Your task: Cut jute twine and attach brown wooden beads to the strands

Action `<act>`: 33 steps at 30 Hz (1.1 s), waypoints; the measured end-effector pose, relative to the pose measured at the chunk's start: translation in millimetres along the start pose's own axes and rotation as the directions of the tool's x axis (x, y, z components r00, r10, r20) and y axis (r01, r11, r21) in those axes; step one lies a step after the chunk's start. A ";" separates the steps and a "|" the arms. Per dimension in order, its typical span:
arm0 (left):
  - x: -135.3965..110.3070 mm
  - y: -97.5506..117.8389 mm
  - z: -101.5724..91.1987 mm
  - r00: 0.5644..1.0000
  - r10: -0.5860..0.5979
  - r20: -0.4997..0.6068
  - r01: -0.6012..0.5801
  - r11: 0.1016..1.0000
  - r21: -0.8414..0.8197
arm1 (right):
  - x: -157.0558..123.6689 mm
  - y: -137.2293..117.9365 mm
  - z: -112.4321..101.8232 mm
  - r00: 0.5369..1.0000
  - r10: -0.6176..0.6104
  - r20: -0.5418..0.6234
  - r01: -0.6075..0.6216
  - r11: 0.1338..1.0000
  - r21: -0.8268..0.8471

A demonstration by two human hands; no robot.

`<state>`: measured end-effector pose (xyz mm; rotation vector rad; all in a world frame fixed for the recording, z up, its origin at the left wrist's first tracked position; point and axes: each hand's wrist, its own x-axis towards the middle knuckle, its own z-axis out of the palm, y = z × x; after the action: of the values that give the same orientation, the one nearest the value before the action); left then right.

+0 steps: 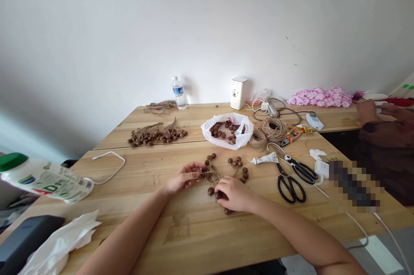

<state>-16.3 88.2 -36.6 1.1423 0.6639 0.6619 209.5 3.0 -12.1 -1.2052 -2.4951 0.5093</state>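
Near left: dark block-shaped case (pixel 27 240); crumpled white sheet (pixel 64 245), thin, soft-creased; white bottle (pixel 48 180), green cap.

Near centre: brown bead bunch (pixel 211 191), smooth round beads on thin fibrous stems, splayed on the table (pixel 181 253) between the hands. Left hand (pixel 185 178) pinches the bunch at its left side; right hand (pixel 233 193) grips a bead at its near side, thumb against fingertips.

To the right: two black-handled scissors (pixel 300 189), white tapered tube (pixel 265 158).

Farther: white plastic bag (pixel 243 140), ruffled rim, more beads inside; coarse twine coils (pixel 274 129) just right of it; finished-looking stemmed clusters (pixel 158 137) left.

Far: clear water bottle (pixel 181 101), white squarish canister (pixel 238 94), ruffled pink-and-white heap (pixel 321 97).

Surface: pale wood, visible grain, one seam crosswise, dark stain near centre. Room: plain whitish wall (pixel 194 16), few dark scuffs.
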 end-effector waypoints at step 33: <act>0.6 -1.7 -1.5 1.000 -0.005 0.003 0.005 0.998 -0.059 | -18.7 38.7 -54.1 0.998 0.054 0.031 -0.052 0.997 -0.062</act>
<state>-16.9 89.1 -38.8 1.0863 0.6404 0.6715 270.3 20.0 16.0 -1.2989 -2.5284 0.4728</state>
